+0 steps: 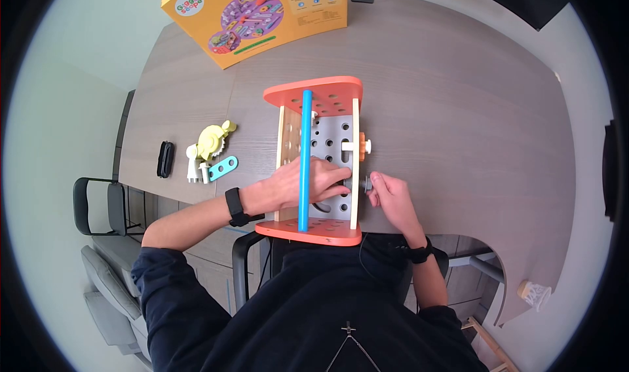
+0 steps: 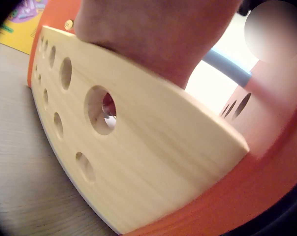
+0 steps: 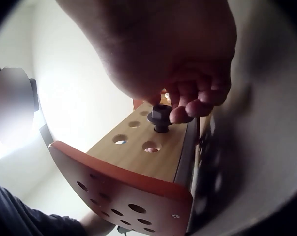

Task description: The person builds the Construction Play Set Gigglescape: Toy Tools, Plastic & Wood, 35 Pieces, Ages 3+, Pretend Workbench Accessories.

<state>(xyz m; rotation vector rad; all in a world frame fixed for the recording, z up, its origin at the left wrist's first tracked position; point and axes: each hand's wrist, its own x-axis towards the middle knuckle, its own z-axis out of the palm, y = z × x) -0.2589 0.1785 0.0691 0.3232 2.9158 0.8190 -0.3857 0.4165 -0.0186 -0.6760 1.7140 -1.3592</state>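
Dark cloth of a sweatshirt [image 1: 275, 313] comes nearest, with a cross pendant [image 1: 348, 329] on a thin chain over it. Just past that, the right hand [image 1: 391, 198] has its fingers bent inward, thumb and forefinger pinching a grey bolt [image 3: 160, 118] that stands out from a hole in one wooden side of a toy toolbox [image 1: 308, 232] on the table [image 1: 452, 123]. The left hand [image 1: 303, 181] reaches over the opposite side and under a smooth blue rod [image 1: 305, 130]; its thumb and forefinger are slightly parted close to the bolt's panel, though I can't tell whether they grip anything. Rounded ends painted coral red close off the toolbox; its sides are bare, pale-grained wood drilled with round holes. Farther along the bolt's side sits an orange piece [image 1: 362, 143] with a white peg. Off to the left lie a teal strip [image 1: 224, 168] with holes, a lime toothed piece [image 1: 211, 141] and a black case [image 1: 166, 160]. Beyond stands a glossy yellow box [image 1: 314, 35].
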